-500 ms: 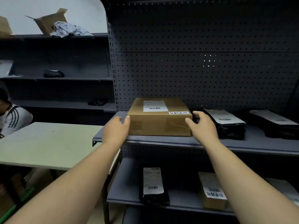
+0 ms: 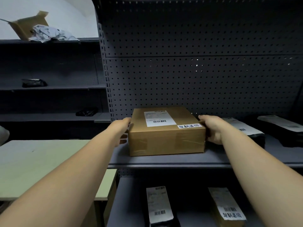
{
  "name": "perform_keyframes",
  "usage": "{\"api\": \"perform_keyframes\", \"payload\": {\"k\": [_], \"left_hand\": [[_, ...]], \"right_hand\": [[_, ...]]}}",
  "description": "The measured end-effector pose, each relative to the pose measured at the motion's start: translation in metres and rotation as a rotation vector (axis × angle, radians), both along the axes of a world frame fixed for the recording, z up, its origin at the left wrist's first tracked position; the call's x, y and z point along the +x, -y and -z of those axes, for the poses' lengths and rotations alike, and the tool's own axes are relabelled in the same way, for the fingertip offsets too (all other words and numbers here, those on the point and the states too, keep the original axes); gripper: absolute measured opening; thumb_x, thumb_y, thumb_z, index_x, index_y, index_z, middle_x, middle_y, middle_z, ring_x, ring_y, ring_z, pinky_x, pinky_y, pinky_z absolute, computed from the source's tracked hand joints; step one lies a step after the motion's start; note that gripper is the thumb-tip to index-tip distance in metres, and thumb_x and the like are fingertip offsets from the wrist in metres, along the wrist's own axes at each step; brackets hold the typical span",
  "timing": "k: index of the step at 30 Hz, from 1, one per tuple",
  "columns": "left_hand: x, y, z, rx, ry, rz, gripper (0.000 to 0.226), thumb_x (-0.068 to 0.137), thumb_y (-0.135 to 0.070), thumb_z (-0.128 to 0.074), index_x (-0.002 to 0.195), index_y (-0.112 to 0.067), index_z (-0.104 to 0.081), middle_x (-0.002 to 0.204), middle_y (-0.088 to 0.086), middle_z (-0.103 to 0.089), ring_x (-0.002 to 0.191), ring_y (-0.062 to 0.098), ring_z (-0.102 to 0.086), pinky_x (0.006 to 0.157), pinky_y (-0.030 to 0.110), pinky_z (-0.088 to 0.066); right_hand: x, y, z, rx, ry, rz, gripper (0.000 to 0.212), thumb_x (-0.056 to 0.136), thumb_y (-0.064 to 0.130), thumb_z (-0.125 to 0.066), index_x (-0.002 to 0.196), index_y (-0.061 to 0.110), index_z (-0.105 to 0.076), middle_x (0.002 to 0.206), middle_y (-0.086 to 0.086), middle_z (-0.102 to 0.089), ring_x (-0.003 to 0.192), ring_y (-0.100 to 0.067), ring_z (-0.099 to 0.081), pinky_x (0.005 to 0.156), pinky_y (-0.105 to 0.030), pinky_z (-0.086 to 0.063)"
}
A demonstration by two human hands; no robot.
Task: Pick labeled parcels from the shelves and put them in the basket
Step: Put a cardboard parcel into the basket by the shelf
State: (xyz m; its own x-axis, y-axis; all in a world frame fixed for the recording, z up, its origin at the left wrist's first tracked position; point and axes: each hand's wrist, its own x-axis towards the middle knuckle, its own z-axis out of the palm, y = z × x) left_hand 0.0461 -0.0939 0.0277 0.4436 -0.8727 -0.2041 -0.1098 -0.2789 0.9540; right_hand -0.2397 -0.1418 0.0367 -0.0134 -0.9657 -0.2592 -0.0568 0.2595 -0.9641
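Cardboard box (image 2: pixel 166 133) gripped at both sides by left hand (image 2: pixel 122 131) and right hand (image 2: pixel 213 128).

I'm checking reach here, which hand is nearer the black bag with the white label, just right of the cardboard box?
Right. The right hand holds the box's right side, next to the black bag. The left hand is across the cardboard box.

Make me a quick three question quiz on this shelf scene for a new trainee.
1. True or false: the box rests on the shelf.
2. Which hands touch the box? A) left only B) right only C) both
3. Fill in: the box top carries a barcode label and a smaller ___ label.

Key:
1. True.
2. C: left hand and right hand hold its two sides.
3. Handwritten.
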Motion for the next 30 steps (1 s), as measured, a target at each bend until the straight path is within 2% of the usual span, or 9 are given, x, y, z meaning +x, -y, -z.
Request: {"api": "perform_keyframes", "payload": {"k": [2,3,7,12,15,18,20,26,30], "left_hand": [[-0.002,0.005,-0.001,0.013,-0.037,0.022,0.036,0.091,-0.042,-0.049,0.108,-0.012,-0.059,0.100,0.013,-0.064,0.085,0.028,-0.062,0.065,0.035,-0.051],[-0.002,0.007,-0.002,0.016,-0.051,0.026,0.034,0.091,-0.041,-0.051,0.108,-0.012,-0.059,0.097,0.013,-0.063,0.081,0.028,-0.062,0.061,0.034,-0.051],[0.000,0.012,0.000,0.004,-0.084,0.008,0.031,0.090,-0.038,-0.053,0.107,-0.012,-0.059,0.094,0.013,-0.063,0.073,0.027,-0.061,0.055,0.033,-0.050],[0.000,0.010,0.002,-0.018,-0.106,-0.043,0.036,0.090,-0.040,-0.054,0.112,-0.011,-0.057,0.101,0.013,-0.062,0.079,0.028,-0.060,0.052,0.033,-0.047],[-0.003,0.005,0.001,-0.084,-0.126,-0.112,0.038,0.089,-0.040,-0.058,0.110,-0.009,-0.058,0.101,0.012,-0.062,0.083,0.028,-0.059,0.058,0.033,-0.048],[-0.008,-0.003,-0.004,-0.158,-0.123,-0.189,0.030,0.085,-0.040,-0.063,0.097,-0.013,-0.061,0.090,0.008,-0.061,0.087,0.029,-0.059,0.076,0.039,-0.051],[-0.016,-0.011,-0.007,-0.212,-0.116,-0.208,0.021,0.083,-0.039,-0.066,0.087,-0.019,-0.062,0.086,0.004,-0.061,0.089,0.028,-0.058,0.082,0.040,-0.049],[-0.051,-0.043,-0.012,-0.340,-0.064,-0.240,0.011,0.084,-0.037,-0.066,0.081,-0.026,-0.066,0.095,0.002,-0.067,0.090,0.025,-0.058,0.073,0.037,-0.046],[-0.088,-0.063,-0.014,-0.415,-0.054,-0.221,0.011,0.085,-0.035,-0.065,0.078,-0.027,-0.065,0.089,-0.002,-0.065,0.080,0.021,-0.055,0.060,0.030,-0.041]], "right_hand": [[-0.001,0.004,-0.001,0.047,0.017,-0.013,0.032,0.097,0.034,-0.045,0.081,0.011,-0.062,0.060,-0.006,-0.070,0.049,-0.019,-0.066,0.043,-0.023,-0.049],[-0.001,0.006,-0.001,0.064,0.023,-0.018,0.033,0.097,0.034,-0.045,0.079,0.012,-0.062,0.055,-0.005,-0.068,0.043,-0.018,-0.064,0.039,-0.022,-0.048],[-0.003,0.012,-0.001,0.108,-0.003,0.000,0.031,0.096,0.039,-0.045,0.080,0.016,-0.058,0.060,-0.002,-0.060,0.035,-0.014,-0.049,0.041,-0.022,-0.044],[-0.004,0.012,0.001,0.113,0.021,0.008,0.029,0.095,0.036,-0.049,0.075,0.015,-0.056,0.064,-0.002,-0.056,0.022,-0.009,-0.038,0.039,-0.019,-0.040],[-0.003,0.006,-0.003,0.055,0.074,0.008,0.027,0.093,0.034,-0.053,0.075,0.014,-0.056,0.066,-0.003,-0.056,0.025,-0.010,-0.042,0.032,-0.017,-0.040],[-0.006,-0.002,-0.008,-0.012,0.118,0.008,0.020,0.091,0.031,-0.059,0.083,0.013,-0.058,0.073,-0.005,-0.062,0.055,-0.017,-0.059,0.040,-0.024,-0.050],[-0.010,-0.009,-0.011,-0.065,0.133,0.011,0.014,0.091,0.026,-0.060,0.089,0.012,-0.059,0.076,-0.006,-0.064,0.063,-0.020,-0.061,0.039,-0.024,-0.050],[-0.040,-0.035,-0.007,-0.227,0.189,0.084,0.008,0.087,0.019,-0.066,0.083,0.015,-0.060,0.076,-0.003,-0.066,0.052,-0.013,-0.062,0.034,-0.016,-0.042],[-0.075,-0.057,-0.004,-0.285,0.226,0.108,0.006,0.086,0.020,-0.066,0.087,0.014,-0.062,0.079,-0.004,-0.068,0.042,-0.008,-0.063,0.034,-0.017,-0.043]]}}
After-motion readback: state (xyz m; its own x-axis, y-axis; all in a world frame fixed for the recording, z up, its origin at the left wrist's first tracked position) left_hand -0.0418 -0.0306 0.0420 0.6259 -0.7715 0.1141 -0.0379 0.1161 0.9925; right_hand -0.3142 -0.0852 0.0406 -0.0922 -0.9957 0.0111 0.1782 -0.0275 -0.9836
